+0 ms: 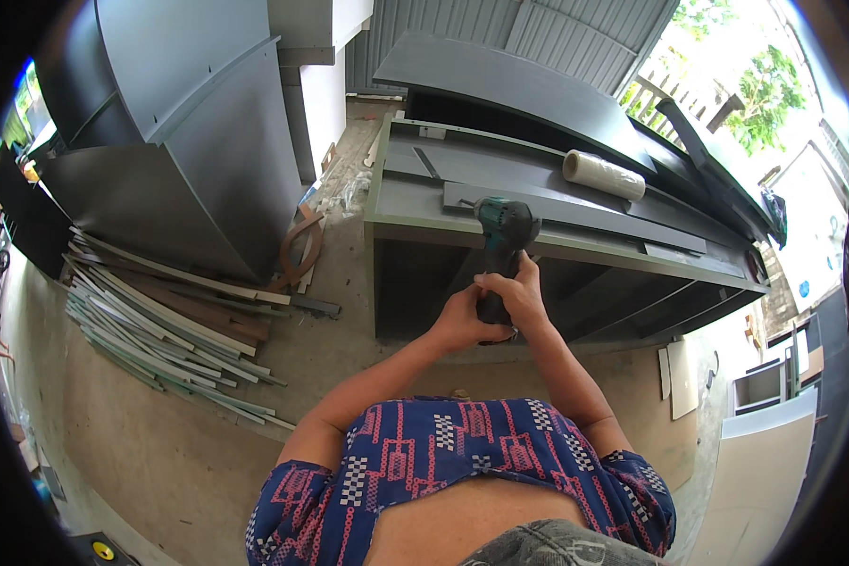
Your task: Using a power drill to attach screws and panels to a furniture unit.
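Observation:
A teal and black cordless drill [507,224] is upright in front of me, its nose toward the left. My right hand [521,292] is closed around the drill's handle. Lower down, my left hand [466,319] wraps the handle's base from the left side. Just beyond the drill lies a large dark grey cabinet frame [379,229] with open compartments facing me. A narrow dark board [575,223] rests on top of it, close behind the drill. My palms and some fingertips are hidden.
A roll of clear wrap [604,175] sits on the cabinet, with long dark panels [509,85] behind. Tall grey cabinets [208,123] stand at the left, and several thin strips [160,330] are piled on the floor below them. Pale panels [764,462] lean at the right.

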The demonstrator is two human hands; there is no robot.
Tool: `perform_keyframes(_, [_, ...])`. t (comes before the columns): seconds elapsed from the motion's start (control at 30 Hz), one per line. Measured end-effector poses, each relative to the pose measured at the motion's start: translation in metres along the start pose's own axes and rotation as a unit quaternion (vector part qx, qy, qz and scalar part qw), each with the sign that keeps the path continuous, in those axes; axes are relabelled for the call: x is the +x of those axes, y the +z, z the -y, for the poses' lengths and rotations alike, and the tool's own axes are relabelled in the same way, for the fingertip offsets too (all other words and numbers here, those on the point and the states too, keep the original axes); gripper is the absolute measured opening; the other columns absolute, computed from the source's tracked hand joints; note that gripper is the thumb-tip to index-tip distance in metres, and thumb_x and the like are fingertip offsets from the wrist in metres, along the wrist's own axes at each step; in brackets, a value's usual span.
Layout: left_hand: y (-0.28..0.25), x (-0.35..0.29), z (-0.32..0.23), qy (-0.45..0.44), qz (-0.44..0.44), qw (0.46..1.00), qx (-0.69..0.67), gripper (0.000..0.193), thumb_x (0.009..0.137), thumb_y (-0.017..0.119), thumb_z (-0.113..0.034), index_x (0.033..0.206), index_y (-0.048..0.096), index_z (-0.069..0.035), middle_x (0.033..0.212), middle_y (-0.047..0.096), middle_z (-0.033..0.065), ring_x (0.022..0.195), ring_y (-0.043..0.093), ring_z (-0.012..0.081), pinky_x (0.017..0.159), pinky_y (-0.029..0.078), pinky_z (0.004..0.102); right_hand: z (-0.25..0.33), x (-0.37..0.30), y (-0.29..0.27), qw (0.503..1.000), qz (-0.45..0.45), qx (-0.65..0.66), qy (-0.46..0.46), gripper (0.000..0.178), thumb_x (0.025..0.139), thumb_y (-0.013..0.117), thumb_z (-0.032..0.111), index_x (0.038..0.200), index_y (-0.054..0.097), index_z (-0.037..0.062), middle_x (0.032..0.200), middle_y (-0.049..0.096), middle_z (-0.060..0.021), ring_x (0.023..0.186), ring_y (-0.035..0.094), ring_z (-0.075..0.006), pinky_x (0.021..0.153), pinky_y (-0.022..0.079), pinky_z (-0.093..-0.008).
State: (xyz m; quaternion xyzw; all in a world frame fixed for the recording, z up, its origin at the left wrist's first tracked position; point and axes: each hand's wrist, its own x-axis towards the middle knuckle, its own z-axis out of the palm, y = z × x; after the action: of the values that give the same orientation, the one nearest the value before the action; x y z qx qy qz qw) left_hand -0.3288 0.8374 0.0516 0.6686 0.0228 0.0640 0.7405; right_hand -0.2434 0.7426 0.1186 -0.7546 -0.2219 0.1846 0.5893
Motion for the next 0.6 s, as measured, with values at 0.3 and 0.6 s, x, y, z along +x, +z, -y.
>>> perform_keyframes(0.3, [-0.005,-0.005,0.011,0.028,-0.009,0.999,0.028,0.073,0.057,0.085,-0.032,0.113,0.056,0.006,0.101,0.065,0.0143,0.093,0.065,0.0236,0.083,0.050,0.0324,-0.002,-0.003,0.011,1.000,-0.006,-0.006,0.004,0.036,0.070,0.073,0.003,0.100,0.055,-0.0013,0.074,0.061,-0.0066,0.064,0.060,-0.0156,0.061,0.050,-0.0302])
perform_keyframes(0.6, [-0.009,-0.019,-0.002,0.032,-0.003,0.998,0.053,0.077,0.058,0.085,-0.031,0.117,0.055,0.007,0.108,0.064,0.0170,0.101,0.064,0.0251,0.089,0.049,0.0332,0.011,-0.016,0.019,1.000,-0.005,0.009,-0.006,0.028,0.069,0.073,0.003,0.092,0.057,-0.0005,0.074,0.062,-0.0060,0.063,0.060,-0.0146,0.062,0.049,-0.0298])
